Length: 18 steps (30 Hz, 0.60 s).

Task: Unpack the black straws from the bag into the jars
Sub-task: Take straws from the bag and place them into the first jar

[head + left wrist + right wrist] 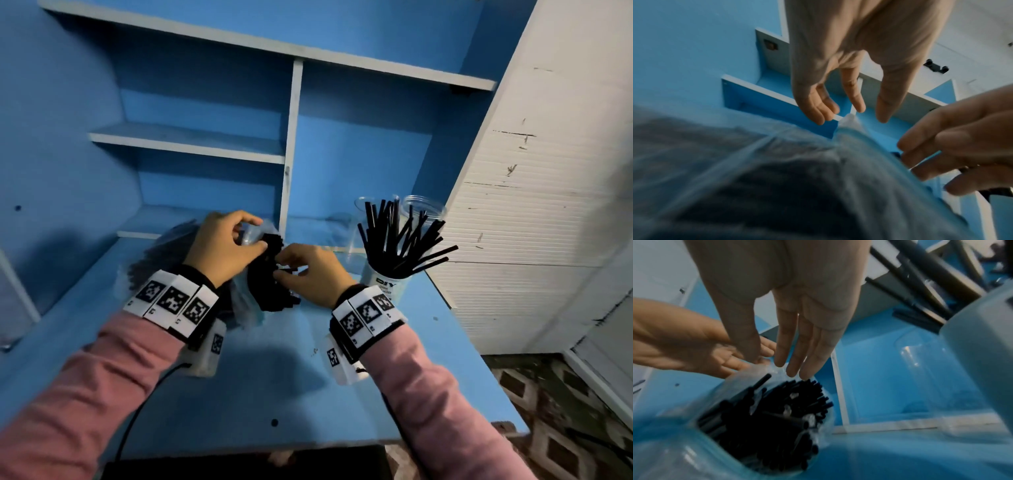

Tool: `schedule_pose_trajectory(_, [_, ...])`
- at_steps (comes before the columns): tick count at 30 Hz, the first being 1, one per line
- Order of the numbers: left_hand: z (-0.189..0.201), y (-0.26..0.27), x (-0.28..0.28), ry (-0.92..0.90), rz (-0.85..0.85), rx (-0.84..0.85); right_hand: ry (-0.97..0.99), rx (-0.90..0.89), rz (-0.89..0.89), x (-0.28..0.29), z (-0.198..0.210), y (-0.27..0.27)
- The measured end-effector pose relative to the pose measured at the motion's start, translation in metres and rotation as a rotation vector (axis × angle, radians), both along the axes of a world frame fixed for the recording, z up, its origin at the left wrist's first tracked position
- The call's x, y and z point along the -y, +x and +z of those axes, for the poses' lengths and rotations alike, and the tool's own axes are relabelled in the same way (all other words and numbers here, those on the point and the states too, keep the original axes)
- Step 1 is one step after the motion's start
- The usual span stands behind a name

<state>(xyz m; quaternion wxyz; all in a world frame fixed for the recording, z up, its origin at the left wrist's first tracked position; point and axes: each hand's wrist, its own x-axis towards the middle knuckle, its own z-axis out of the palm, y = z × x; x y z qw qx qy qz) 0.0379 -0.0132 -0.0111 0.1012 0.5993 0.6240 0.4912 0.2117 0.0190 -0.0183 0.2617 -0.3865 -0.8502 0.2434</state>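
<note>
A clear plastic bag [245, 317] full of black straws [270, 291] lies on the blue desk [274, 383] between my hands. My left hand [251, 233] pinches the bag's upper rim and lifts it to a peak [847, 116]. My right hand [291, 270] is at the bag's mouth. In the right wrist view its fingers [793, 366] are straight, with their tips just over the straw ends [777, 418]. A labelled jar [387, 287] at the right holds a fan of black straws [404, 233].
Two clear jars [423, 207] stand behind the labelled one, in the shelf unit's right bay. The shelf divider [291, 154] rises behind the bag. A white panel [531, 171] borders the desk on the right. A black cable [137, 411] runs off the front edge.
</note>
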Motion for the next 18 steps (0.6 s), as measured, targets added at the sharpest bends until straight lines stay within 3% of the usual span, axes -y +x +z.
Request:
schedule_pose_trajectory(5, [-0.017,-0.014,0.000,-0.109,-0.058,0.086,-0.038,0.141,0.070,0.001,-0.008,-0.025])
schedule_pose_trajectory(12, [-0.023,-0.019,0.003,-0.128,-0.108,0.136,-0.041,0.060,0.059,-0.007,-0.014,-0.025])
schedule_pose_trajectory(18, [-0.023,-0.020,0.004,-0.095,-0.051,0.150,-0.072,-0.051,0.023,-0.018,-0.008,0.002])
